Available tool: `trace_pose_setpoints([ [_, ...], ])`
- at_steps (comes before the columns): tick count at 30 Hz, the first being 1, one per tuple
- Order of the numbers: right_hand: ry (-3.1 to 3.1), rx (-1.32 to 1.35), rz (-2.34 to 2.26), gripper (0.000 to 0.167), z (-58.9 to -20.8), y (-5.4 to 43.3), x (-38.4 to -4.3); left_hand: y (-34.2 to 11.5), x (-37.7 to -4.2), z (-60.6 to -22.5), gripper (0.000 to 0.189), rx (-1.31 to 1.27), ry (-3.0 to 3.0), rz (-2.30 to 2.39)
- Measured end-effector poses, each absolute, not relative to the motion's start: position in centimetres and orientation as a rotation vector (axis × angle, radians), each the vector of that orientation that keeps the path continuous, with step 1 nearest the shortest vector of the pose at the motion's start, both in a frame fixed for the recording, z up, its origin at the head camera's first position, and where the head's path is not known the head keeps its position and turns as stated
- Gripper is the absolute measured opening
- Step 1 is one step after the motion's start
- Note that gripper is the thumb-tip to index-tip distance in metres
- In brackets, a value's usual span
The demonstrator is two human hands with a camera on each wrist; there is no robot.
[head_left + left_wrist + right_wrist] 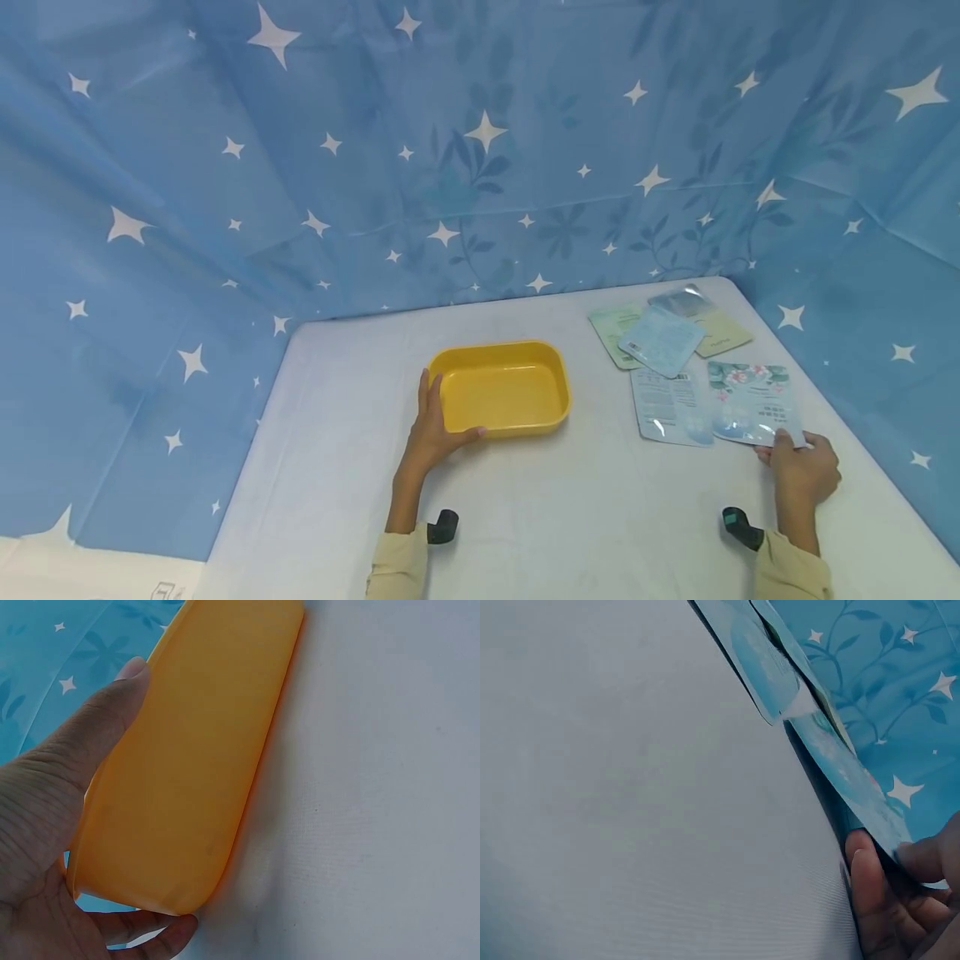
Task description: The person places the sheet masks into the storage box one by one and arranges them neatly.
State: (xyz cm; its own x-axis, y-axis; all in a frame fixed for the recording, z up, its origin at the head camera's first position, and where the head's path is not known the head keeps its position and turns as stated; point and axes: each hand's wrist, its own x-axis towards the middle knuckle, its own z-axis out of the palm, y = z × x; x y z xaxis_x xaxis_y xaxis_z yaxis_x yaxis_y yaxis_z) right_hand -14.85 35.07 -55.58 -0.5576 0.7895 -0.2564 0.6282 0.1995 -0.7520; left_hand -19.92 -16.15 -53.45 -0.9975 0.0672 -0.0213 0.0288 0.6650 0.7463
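A shallow yellow plastic tray stands on the white table. My left hand holds its near left corner, thumb along the near side and fingers along the left end. In the left wrist view, the thumb lies against the tray's wall by the rim. At the right, my right hand pinches the near edge of a sheet mask packet with pink flowers. The right wrist view shows fingers beneath that packet and the thumb on top; its near edge is lifted.
Left of the held packet lies a pale blue packet. Behind are a light blue packet, a green one and a silver-and-yellow one, overlapping. A blue star-patterned cloth rises behind the table.
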Motion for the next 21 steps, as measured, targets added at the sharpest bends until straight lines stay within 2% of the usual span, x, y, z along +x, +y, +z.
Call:
trace_pose_setpoints([
  [12, -2.013, -1.257, 1.530, 0.052, -55.0, 34.2, -14.1, -16.1, -19.9, -53.3, 0.124, 0.095, 2.834, 1.254],
  [21, -1.894, -1.163, 1.677, 0.046, -54.4, 32.5, -15.2, -16.0, -19.9, -53.2, 0.122, 0.111, 2.831, 1.270],
])
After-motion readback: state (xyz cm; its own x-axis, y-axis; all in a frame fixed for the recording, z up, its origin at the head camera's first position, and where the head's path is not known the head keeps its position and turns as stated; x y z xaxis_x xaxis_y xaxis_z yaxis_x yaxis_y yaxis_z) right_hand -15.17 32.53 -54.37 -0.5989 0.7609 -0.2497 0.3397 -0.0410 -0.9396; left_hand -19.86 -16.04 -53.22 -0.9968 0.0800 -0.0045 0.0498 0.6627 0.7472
